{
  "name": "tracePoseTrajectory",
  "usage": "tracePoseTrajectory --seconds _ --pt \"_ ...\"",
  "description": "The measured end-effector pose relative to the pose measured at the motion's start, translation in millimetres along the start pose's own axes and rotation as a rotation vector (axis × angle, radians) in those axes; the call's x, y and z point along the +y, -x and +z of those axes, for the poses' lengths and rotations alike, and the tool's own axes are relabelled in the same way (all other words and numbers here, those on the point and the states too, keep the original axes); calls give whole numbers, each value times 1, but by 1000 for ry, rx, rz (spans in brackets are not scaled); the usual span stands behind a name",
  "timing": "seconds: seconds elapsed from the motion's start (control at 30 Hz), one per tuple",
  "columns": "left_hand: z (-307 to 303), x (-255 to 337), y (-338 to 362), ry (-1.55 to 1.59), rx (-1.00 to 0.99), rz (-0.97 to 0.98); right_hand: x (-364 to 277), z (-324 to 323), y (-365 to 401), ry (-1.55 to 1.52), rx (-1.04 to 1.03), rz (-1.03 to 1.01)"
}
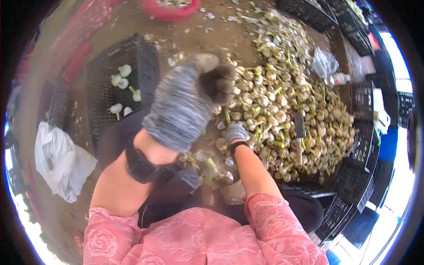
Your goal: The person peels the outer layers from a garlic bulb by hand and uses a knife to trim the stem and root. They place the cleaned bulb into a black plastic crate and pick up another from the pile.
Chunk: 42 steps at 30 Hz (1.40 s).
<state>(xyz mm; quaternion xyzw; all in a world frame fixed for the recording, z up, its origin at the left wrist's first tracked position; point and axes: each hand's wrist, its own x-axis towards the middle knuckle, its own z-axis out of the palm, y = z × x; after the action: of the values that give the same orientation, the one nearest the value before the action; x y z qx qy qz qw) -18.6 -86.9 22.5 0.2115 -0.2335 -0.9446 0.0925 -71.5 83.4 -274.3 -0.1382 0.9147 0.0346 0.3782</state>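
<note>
My left hand (190, 97), in a grey knit glove with dark fingers, is raised in front of me, between the black crate and the garlic pile. Its fingers are curled closed; whatever they may hold is hidden. Lower and farther right, my gloved right hand (236, 132) is at the near left edge of the garlic pile (282, 112). Its fingers look closed on a garlic bulb with a green stem, though the glove covers most of it. A knife (300, 128) with a wooden handle lies on the pile. Several clean white garlic bulbs (125, 70) sit inside the crate (148, 55).
A white plastic bag (62, 161) lies at left. More black crates (353, 176) line the right side. A clear bag (324, 62) and a plastic bottle (340, 79) are behind the pile. A red tub (170, 12) stands at the back. Garlic scraps litter the floor.
</note>
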Motion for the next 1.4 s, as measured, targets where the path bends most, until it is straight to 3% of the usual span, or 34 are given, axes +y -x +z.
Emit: tracePoseTrajectory --seconds 0.03,0.2,0.23,0.3,0.33,0.37,0.43,0.5,0.57,0.6,0.63,0.67,0.7,0.73,0.77,0.8,0.83,0.9,0.97,1.03,1.13,1.23,1.3,1.4 --pt "1 0 1 -31 -21 22 -5 -8 7 8 -13 41" --pt "6 4 0 -72 6 62 10 -21 7 -110 64 -137" --pt "6 3 0 -91 18 59 13 -32 5 -277 -56 -116" --pt "-5 -6 -6 -176 -118 44 32 -32 8 -1143 -164 -378" --pt "-6 -14 -9 -378 -88 172 22 -68 38 -1103 -5 -404" --pt "-9 -22 -12 -579 -52 305 28 -84 40 -1186 -99 -536" --pt "-28 -34 -22 -1148 -63 304 20 -128 73 -1291 -207 -561" --pt "-23 -47 -28 -1370 -36 157 17 -162 113 -1338 -234 -658" --pt "-42 -62 -40 -1322 -92 73 21 -182 138 -1389 -272 -746" --pt "-56 -66 -48 -791 -52 -95 27 -192 142 -1257 -174 -846" --pt "-49 -61 -44 -470 -70 -193 36 -203 144 -1121 -78 -938" --pt "-41 -57 -40 -155 -57 -296 53 -219 144 -1393 -311 -692" --pt "-56 -54 -47 -27 -85 -322 79 -212 115 -1591 -138 -562" --pt "-44 -50 -43 11 28 -344 108 -201 84 -1625 96 -402" --pt "-32 -47 -37 51 148 -363 136 -191 66 -1477 230 -184" --pt "-44 -50 -45 135 86 -406 230 -124 -37 -780 508 -123" --pt "-49 -51 -49 69 167 -411 192 -159 43 -411 394 240" --pt "-45 -49 -48 7 166 -451 232 -104 36 -133 310 420" --pt "-41 -47 -45 -111 62 -399 256 -66 1 -191 440 612" --pt "-54 -54 -58 -185 -23 -306 231 -84 17 -102 390 646" --pt "-46 -44 -49 -511 -207 -116 247 -72 5 -45 402 610" --pt "-35 -44 -49 -153 108 -377 232 -97 22 -100 315 648" --pt "-33 -43 -49 -760 51 -175 216 -110 47 -226 356 614" --pt "-37 -43 -48 -569 77 -144 242 -74 30 -141 269 595"
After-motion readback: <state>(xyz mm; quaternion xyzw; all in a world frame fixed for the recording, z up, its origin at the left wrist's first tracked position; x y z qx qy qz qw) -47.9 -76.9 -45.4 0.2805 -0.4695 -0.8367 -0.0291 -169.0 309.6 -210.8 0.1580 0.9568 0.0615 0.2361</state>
